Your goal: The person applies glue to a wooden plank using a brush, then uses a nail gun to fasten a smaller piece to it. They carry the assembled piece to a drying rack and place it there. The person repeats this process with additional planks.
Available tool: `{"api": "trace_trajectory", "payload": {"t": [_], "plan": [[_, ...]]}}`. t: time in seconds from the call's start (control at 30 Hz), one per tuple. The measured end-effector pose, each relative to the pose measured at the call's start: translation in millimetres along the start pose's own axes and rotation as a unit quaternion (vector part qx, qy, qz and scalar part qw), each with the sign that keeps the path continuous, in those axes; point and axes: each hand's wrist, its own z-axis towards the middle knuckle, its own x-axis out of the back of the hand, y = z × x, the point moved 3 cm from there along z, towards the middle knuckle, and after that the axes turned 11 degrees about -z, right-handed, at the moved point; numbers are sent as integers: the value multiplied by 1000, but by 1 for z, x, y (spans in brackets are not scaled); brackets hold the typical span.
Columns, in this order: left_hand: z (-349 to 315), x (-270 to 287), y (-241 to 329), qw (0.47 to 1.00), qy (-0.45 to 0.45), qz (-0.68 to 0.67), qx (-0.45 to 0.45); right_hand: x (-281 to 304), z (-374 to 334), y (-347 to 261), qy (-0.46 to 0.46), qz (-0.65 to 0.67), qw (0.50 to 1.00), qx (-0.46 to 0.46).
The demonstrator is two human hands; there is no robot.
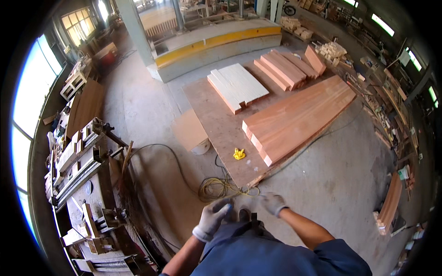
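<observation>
Your two gloved hands, nothing seen in either: left hand loosely open, fingers partly curled; right hand blurred, can't tell how far open. Both hang clear of the desk.

Nearest thing is one coil of yellow cable, on the floor just ahead of your left hand, which is the nearer one. Its loops sprawl mainly sideways, left to right, with a strand trailing toward your right hand.

Past the coil, one low desk, its near corner ahead, between your hands. On it, near to far: one crumpled yellow item, straight ahead; one long timber stack, ahead-right, long axis running away and rightward, near end closer to your right hand, boards too tight to count; one pale-topped panel, farther ahead; then one group of shorter reddish boards, ahead-right, count unclear.

Left of the desk, one brown sheet over one white round container. Farthest ahead, one yellow-edged machine.
</observation>
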Motion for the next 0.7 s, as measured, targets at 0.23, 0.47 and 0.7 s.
{"api": "trace_trajectory", "payload": {"t": [0.23,0.47,0.7], "plan": [[81,-8,-23,988,-18,150,-9,-141,-210,253,-196,86,879,-425],[194,-19,-29,989,89,113,-45,-255,-300,303,-257,135,844,-450],[320,-27,5,948,263,161,-81,-223,-244,362,-179,345,783,-485]]}}
